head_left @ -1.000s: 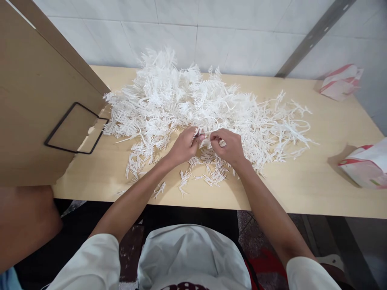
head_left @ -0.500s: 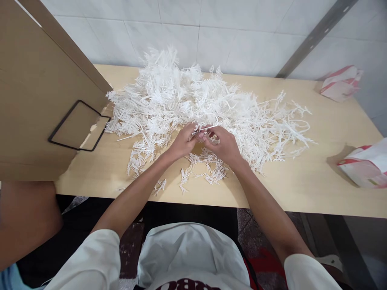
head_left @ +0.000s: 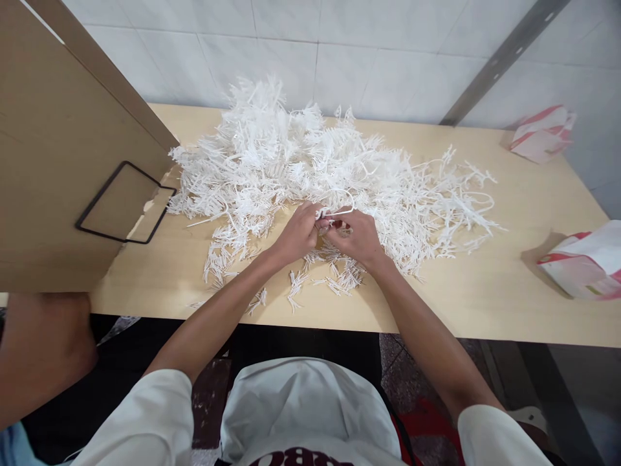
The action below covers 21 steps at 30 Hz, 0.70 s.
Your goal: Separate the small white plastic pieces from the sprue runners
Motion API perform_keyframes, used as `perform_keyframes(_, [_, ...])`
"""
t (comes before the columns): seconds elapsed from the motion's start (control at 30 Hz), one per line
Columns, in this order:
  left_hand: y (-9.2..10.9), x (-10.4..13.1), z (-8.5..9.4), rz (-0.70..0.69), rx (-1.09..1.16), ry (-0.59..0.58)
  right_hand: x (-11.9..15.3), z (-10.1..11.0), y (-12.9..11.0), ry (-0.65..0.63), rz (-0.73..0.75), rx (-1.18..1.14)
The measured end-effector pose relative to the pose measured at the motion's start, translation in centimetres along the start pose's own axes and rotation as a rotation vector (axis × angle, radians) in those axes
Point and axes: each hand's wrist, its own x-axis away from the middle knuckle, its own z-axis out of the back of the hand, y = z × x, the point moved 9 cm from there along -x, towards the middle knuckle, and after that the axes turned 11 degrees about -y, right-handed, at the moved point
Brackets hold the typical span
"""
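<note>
A big heap of white, branching plastic sprigs (head_left: 291,155) lies across the table. At its front edge my left hand (head_left: 299,234) and my right hand (head_left: 356,238) meet, fingertips almost touching. Both are closed on one white plastic sprig (head_left: 339,211), whose thin stem curves up above the fingers. The fingers hide the part of it that is pinched between them. Below my hands, short loose white pieces (head_left: 297,285) are scattered on the wood.
A cardboard panel (head_left: 63,162) stands at the left, with a black wire frame (head_left: 126,202) by its torn lower edge. Two red and white paper packets (head_left: 543,134) sit at the right. Behind the pale wooden table (head_left: 466,298) is a tiled wall. Another person's arm (head_left: 46,349) shows at lower left.
Both hands have shifted slightly toward me, and the left fingers have curled in more. The sprig's stem has tilted with them. The heap looks the same.
</note>
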Motion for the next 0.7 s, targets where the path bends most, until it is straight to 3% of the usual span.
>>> perform_keyframes(0.23, [-0.6, -0.1, 1.3, -0.006, 0.077, 0.071, -0.5, -0.1, 0.2, -0.066, 0.02, -0.182])
perform_keyframes(0.47, [1.3, -0.2, -0.5, -0.128, 0.046, -0.094, -0.4, -0.1, 0.3, -0.048, -0.044, -0.24])
perform_keyframes(0.6, [0.2, -0.2, -0.3, -0.025, 0.056, -0.063, -0.5, 0.0, -0.2, -0.104, 0.024, -0.226])
perform_keyframes(0.7, [-0.7, -0.2, 0.1, 0.017, 0.142, -0.052, -0.6, -0.1, 0.3, -0.13, -0.007, -0.257])
